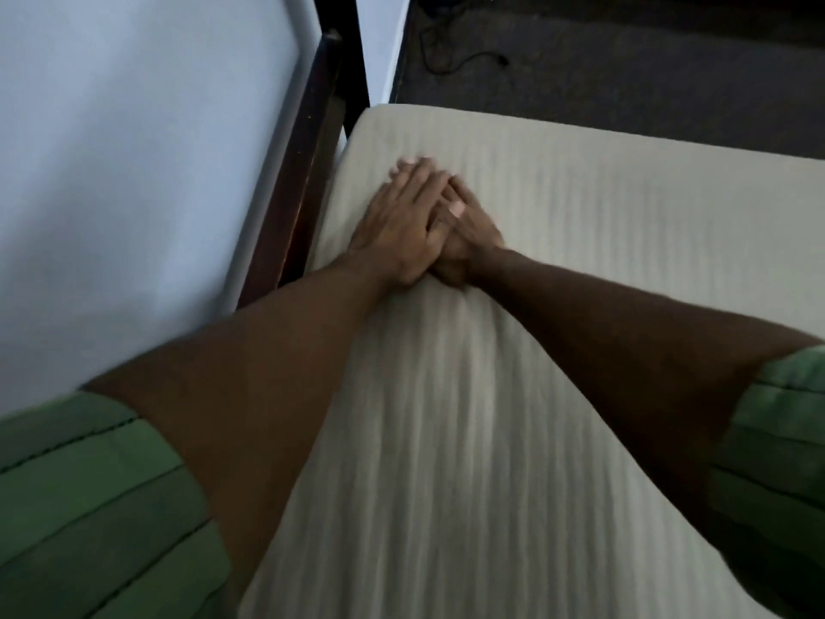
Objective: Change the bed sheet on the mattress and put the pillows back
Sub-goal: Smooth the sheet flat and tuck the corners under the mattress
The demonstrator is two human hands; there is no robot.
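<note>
Fingers (419, 172) of the left hand (402, 225) lie straight over the right hand (464, 234), pressing the cream striped cotton bed sheet (580, 225) flat.

The sheet covers the mattress, long axis running six to twelve o'clock; the dark wooden bed frame (308, 172) is at ten. Judged soft, light, slippery: grip its edges or corners. The right fingers are hidden.

Both hands lie on the sheet (558, 270) near the mattress's far left corner, the left hand (402, 221) overlapping the right hand (468, 234). The bed frame (308, 172) runs along the left; the floor (625, 69) lies beyond.
</note>
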